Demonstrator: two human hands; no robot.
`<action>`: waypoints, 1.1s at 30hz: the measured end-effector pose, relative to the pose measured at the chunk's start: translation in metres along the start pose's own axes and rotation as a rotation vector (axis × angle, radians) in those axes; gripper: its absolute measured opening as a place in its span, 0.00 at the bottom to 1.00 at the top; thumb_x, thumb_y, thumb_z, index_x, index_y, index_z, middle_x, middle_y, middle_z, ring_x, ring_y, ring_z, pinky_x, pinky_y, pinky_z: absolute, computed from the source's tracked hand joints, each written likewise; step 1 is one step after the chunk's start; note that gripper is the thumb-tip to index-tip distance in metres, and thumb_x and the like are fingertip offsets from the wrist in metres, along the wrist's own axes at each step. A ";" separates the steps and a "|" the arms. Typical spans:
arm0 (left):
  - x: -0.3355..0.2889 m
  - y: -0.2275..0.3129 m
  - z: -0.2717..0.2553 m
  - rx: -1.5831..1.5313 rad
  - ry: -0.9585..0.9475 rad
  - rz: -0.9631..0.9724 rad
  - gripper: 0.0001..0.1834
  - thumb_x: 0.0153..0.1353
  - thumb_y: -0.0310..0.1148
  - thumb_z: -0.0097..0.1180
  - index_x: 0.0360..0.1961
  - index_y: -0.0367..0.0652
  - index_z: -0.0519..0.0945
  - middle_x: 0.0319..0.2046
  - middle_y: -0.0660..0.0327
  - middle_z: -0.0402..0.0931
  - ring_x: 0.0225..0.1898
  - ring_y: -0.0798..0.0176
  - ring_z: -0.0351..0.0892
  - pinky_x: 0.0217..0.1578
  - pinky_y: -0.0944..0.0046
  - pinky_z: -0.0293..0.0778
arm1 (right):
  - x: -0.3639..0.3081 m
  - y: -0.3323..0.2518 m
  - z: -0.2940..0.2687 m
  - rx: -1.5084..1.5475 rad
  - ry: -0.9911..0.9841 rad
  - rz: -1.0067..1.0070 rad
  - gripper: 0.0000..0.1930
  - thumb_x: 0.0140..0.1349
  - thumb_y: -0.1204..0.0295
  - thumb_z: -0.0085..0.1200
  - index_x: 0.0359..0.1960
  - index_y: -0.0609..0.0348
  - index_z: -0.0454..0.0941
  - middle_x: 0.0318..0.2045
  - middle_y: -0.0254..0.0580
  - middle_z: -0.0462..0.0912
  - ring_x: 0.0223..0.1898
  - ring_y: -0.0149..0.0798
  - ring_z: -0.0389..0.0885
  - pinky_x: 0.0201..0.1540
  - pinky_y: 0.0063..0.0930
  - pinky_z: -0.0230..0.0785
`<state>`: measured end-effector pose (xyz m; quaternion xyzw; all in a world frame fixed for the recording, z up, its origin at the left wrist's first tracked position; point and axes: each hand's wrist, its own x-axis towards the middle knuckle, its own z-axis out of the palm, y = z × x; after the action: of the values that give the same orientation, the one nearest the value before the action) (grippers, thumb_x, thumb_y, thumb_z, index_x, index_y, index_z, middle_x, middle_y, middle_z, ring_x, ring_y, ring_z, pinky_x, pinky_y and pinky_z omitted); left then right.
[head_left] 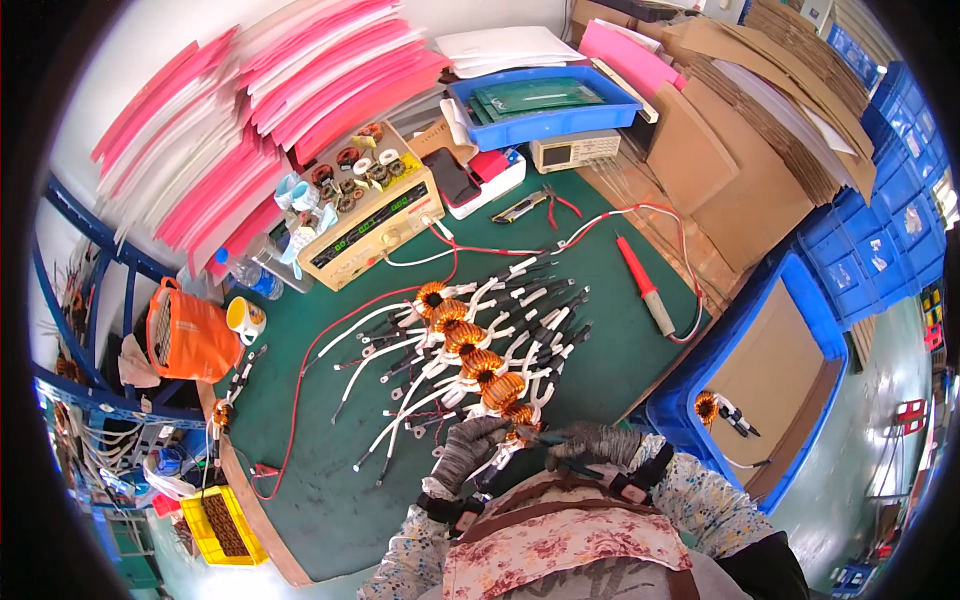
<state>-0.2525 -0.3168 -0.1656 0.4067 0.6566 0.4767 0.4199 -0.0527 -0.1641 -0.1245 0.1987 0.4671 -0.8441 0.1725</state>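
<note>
Grey-gloved left hand [468,450] and grey-gloved right hand [603,447] at an orange copper-wound ring coil [520,413], lower centre.
On my feed both look curled; I cannot tell whether either is clamped on it. Beyond, a row of matching coils [466,338] with white leads [540,374] climbs the green-topped bench [345,515] to frame centre; a beige box-shaped instrument [375,232] stands upper left, a blue plastic tray [562,120] top centre.

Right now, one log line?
left gray-gloved hand: at copper-wound ring coil; right gray-gloved hand: close by, grip unclear; beneath: green tabletop
</note>
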 end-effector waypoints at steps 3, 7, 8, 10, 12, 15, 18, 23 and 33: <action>0.000 0.004 -0.001 -0.052 -0.012 0.021 0.12 0.51 0.26 0.58 0.38 0.38 0.79 0.34 0.56 0.79 0.36 0.66 0.77 0.38 0.69 0.72 | 0.000 -0.003 0.004 0.015 -0.049 0.027 0.25 0.57 0.61 0.53 0.55 0.59 0.65 0.37 0.36 0.77 0.39 0.26 0.72 0.42 0.21 0.65; -0.001 -0.004 -0.002 -0.050 -0.004 0.048 0.11 0.51 0.24 0.57 0.38 0.38 0.79 0.33 0.57 0.79 0.36 0.66 0.77 0.39 0.68 0.72 | 0.003 0.000 -0.001 0.080 -0.037 0.053 0.25 0.57 0.60 0.52 0.53 0.61 0.66 0.37 0.37 0.77 0.40 0.27 0.72 0.43 0.22 0.65; -0.001 -0.002 -0.003 -0.012 -0.004 0.068 0.11 0.51 0.24 0.57 0.38 0.38 0.79 0.34 0.57 0.79 0.36 0.66 0.77 0.39 0.68 0.72 | 0.004 0.003 -0.005 -0.020 -0.049 0.032 0.25 0.57 0.59 0.52 0.53 0.61 0.66 0.37 0.37 0.77 0.40 0.27 0.72 0.43 0.22 0.65; -0.001 -0.003 -0.004 0.022 0.002 0.083 0.11 0.51 0.24 0.57 0.38 0.38 0.79 0.34 0.57 0.79 0.36 0.67 0.77 0.38 0.68 0.72 | 0.002 -0.001 -0.004 -0.106 -0.047 0.029 0.26 0.57 0.59 0.52 0.53 0.61 0.66 0.38 0.38 0.78 0.40 0.28 0.72 0.43 0.22 0.65; -0.001 -0.005 -0.004 -0.023 -0.015 0.116 0.12 0.51 0.23 0.57 0.38 0.38 0.79 0.34 0.57 0.79 0.37 0.66 0.77 0.39 0.68 0.72 | 0.002 0.001 -0.004 -0.190 -0.044 0.024 0.26 0.57 0.58 0.52 0.54 0.61 0.66 0.38 0.38 0.78 0.40 0.28 0.72 0.43 0.23 0.65; -0.003 -0.006 -0.004 0.061 -0.006 0.162 0.12 0.51 0.23 0.57 0.39 0.39 0.79 0.34 0.57 0.79 0.37 0.66 0.77 0.39 0.69 0.72 | 0.003 0.005 -0.003 -0.072 -0.007 0.037 0.27 0.57 0.57 0.52 0.54 0.61 0.66 0.38 0.38 0.78 0.39 0.29 0.72 0.44 0.24 0.65; -0.003 0.001 -0.003 -0.125 -0.011 -0.006 0.12 0.51 0.23 0.57 0.39 0.39 0.79 0.34 0.58 0.79 0.37 0.66 0.77 0.39 0.69 0.71 | 0.003 -0.003 0.003 -0.145 -0.018 0.010 0.29 0.57 0.55 0.51 0.55 0.60 0.66 0.38 0.38 0.78 0.40 0.29 0.72 0.44 0.25 0.65; -0.001 0.005 -0.001 -0.072 -0.011 0.044 0.12 0.51 0.24 0.58 0.39 0.39 0.79 0.34 0.58 0.79 0.37 0.66 0.77 0.40 0.69 0.72 | 0.008 0.016 -0.011 -0.099 -0.045 0.063 0.31 0.54 0.54 0.54 0.56 0.59 0.64 0.37 0.38 0.78 0.37 0.30 0.74 0.43 0.25 0.66; -0.005 -0.003 -0.004 -0.134 -0.001 -0.030 0.12 0.49 0.24 0.58 0.38 0.38 0.79 0.34 0.58 0.79 0.37 0.66 0.77 0.40 0.68 0.72 | 0.002 -0.005 0.003 -0.026 0.009 0.032 0.29 0.54 0.58 0.55 0.55 0.62 0.65 0.33 0.36 0.78 0.34 0.28 0.74 0.41 0.25 0.67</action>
<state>-0.2549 -0.3230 -0.1666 0.3682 0.6288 0.5131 0.4536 -0.0575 -0.1647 -0.1206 0.2074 0.4756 -0.8343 0.1863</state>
